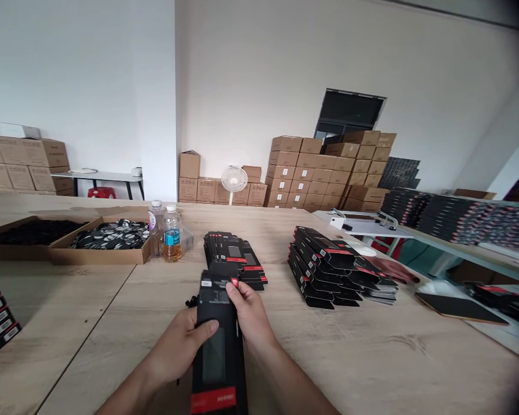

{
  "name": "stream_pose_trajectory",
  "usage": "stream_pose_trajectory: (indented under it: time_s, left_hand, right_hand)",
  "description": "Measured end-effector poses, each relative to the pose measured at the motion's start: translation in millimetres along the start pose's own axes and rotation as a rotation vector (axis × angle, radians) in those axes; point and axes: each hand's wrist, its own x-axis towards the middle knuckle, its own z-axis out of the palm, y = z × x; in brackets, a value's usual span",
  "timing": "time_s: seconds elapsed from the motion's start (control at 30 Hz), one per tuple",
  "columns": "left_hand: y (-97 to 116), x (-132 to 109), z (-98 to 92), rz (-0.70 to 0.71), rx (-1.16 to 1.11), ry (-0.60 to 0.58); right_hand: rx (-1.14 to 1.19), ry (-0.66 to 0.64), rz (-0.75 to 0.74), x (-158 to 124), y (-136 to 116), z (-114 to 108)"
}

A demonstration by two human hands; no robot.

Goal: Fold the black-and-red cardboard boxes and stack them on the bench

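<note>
**Figure: the person's two hands and forearms, seen from the head-worn camera.**

The left hand (175,349) and the right hand (251,311) are bare, and so are the left forearm (130,396) and the right forearm (300,377), each running uncovered to the lower edge of the frame, where the view cuts it off. Each forearm is slim and narrows smoothly into a slender wrist. The backs of the hands are smooth, with only faint knuckles. The left thumb (208,329) and the right-hand fingers (234,291) look slender, their nails too small to describe. Neither wrist bears a band, and clothing lies outside the view.
</note>
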Motion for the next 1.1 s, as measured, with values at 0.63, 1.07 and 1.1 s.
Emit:
stream_pose_trajectory:
  time_s: [0.63, 1.07, 1.1]
  left_hand:
    - [5.0, 7.3, -19.1, -0.006, -0.177, 0.323]
    - [-3.0, 6.9, -20.2, -0.006, -0.059, 0.256]
    - [-3.0, 7.3, -20.8, 0.008, -0.090, 0.252]
  right_hand:
    - [0.025, -0.173, 0.188, -7.3, 19.0, 13.7]
    - [0.065, -0.213, 0.176, -8.0, 6.2, 4.5]
    - [0.079, -0.227, 0.179, -8.1, 6.8, 5.0]
